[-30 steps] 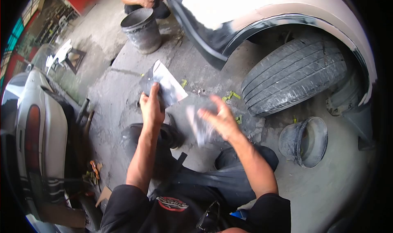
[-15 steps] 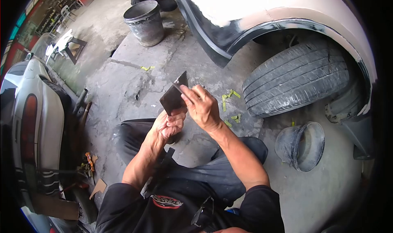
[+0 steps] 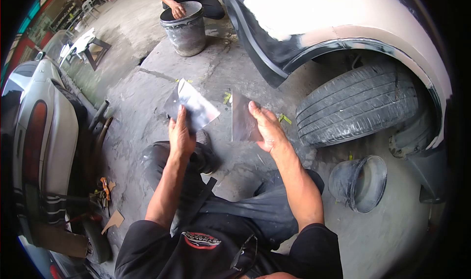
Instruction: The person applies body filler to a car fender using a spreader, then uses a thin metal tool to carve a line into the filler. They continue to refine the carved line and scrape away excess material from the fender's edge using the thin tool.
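My left hand [image 3: 180, 137] grips a thin rectangular metal plate [image 3: 198, 107], thumb lying on its top face. Bright light reflects off this plate, which looks like a filler spreader; one side of it is darker. In my right hand [image 3: 270, 131] is a second thin plate [image 3: 242, 121], dark brownish-grey, with my thumb on its face and my fingers behind. The two plates are apart, held above the floor in front of my knees. Fingers under both plates are mostly hidden.
A car body panel [image 3: 338, 32] with pale patches arches over a tyre [image 3: 360, 102] at right. A small bucket [image 3: 341, 181] lies tipped below it. Ahead, another person's hand [image 3: 177, 10] reaches into a large bucket [image 3: 186, 37]. A silver car [image 3: 61, 132] stands at left.
My hands have moved apart, separating the two plates that were together. The left plate has turned its shiny face up. The other person's hand has come to the large bucket.
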`<state>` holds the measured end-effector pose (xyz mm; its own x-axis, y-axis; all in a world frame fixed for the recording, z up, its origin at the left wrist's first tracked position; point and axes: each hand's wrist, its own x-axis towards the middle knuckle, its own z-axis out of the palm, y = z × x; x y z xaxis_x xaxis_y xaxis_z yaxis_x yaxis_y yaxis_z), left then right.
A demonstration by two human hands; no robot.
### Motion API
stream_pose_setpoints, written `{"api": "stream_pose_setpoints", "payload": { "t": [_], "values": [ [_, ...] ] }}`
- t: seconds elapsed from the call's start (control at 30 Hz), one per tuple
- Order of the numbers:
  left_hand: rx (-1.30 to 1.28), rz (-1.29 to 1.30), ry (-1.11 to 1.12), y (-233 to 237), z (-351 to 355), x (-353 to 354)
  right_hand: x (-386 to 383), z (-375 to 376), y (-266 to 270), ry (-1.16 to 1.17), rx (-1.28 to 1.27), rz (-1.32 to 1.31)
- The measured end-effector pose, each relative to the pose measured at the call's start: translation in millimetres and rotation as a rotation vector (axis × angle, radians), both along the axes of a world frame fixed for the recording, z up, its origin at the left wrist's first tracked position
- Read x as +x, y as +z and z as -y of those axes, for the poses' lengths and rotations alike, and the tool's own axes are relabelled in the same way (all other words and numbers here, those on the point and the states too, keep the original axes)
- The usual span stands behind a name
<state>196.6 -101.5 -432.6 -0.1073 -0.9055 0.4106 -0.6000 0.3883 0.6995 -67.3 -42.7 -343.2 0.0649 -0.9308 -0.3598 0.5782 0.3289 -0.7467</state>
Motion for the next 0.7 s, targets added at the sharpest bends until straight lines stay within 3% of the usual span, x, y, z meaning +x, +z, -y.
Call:
{"api": "stream_pose_setpoints", "payload": {
  "t": [0.03,0.07,0.13,0.23,0.3,0.33,0.37,0.43,0.5,0.53,0.6,0.7],
  "values": [
    [-0.056,0.098,0.013,-0.1,7.4,-7.4,4.3,-1.1,-1.6,0.006,0.015,-0.003],
    [0.062,0.014,-0.026,-1.8,7.8,-15.9,9.0,-2.0,-4.9,0.011,0.033,-0.005],
    [0.271,-0.261,0.033,29.0,-4.8,-39.7,14.3,-2.5,-8.6,0.028,0.031,0.018],
    [0.597,-0.640,0.087,82.2,-22.3,-78.2,13.0,7.5,-41.2,-0.125,0.156,-0.057],
    [0.830,-0.892,0.131,93.3,-30.5,-94.6,-4.0,12.4,-39.2,-0.094,0.169,-0.104],
    [0.922,-0.929,-0.098,91.3,-29.5,-83.0,-13.5,15.8,-39.7,-0.074,0.179,-0.128],
    [1.008,-0.962,-0.328,89.9,-25.1,-58.6,-20.4,23.0,-54.8,-0.209,0.200,-0.121],
    [0.983,-0.987,-0.345,102.8,-26.0,-61.5,-25.4,29.5,-58.6,-0.523,0.287,-0.243],
    [0.745,-0.964,0.081,114.6,-27.9,-86.0,-27.9,31.5,-63.8,-0.581,0.282,-0.243],
    [0.684,-0.964,0.094,116.1,-25.0,-82.9,-26.8,31.0,-66.4,-0.600,0.281,-0.248],
    [0.626,-0.969,0.154,127.0,-22.9,-80.7,-20.6,20.7,-65.8,-0.523,-0.134,-0.734],
    [0.552,-0.900,0.129,118.0,-23.1,-73.8,-0.8,-9.1,-17.8,-0.353,-0.620,-1.380]
  ]
}}
